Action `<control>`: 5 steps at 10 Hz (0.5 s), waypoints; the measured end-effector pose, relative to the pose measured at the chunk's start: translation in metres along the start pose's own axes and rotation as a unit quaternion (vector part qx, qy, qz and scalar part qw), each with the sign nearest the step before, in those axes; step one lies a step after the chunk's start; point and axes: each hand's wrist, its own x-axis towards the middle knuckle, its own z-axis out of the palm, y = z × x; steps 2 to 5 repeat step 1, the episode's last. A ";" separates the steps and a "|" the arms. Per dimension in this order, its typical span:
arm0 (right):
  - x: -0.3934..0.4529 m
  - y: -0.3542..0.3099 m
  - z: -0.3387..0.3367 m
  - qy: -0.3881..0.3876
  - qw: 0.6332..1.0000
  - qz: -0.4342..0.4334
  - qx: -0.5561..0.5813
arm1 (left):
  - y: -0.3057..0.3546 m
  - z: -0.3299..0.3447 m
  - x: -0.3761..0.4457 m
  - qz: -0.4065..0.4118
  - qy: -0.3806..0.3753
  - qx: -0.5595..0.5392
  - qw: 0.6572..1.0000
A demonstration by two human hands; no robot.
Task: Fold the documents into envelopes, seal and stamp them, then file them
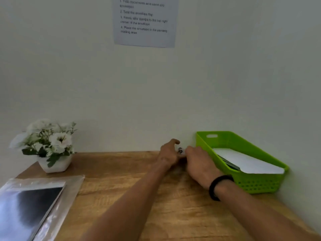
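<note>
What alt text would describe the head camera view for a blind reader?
Both hands, left hand and right hand, meet around a small object at the back of a wooden desk, beside a green basket holding white paper. A flower pot stands far left.

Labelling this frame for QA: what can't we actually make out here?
Head view only:
- Small object between left hand and right hand: tiny, blurred, mostly covered by the fingers; identity unclear.
- White envelope in green basket: near wall hides its lower edge; no stamp or seal discernible.
- Plastic sleeve: cut by the left and bottom edges, glare hides its contents.
- Wall notice: top cropped, text blurred.
</note>
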 end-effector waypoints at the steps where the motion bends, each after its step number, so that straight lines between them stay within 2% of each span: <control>1: 0.030 -0.003 -0.029 0.006 1.000 -0.007 0.001 | -0.009 -0.044 0.006 0.011 -0.015 0.099 0.995; 5: 0.030 -0.003 -0.029 0.006 1.000 -0.007 0.001 | -0.009 -0.044 0.006 0.011 -0.015 0.099 0.995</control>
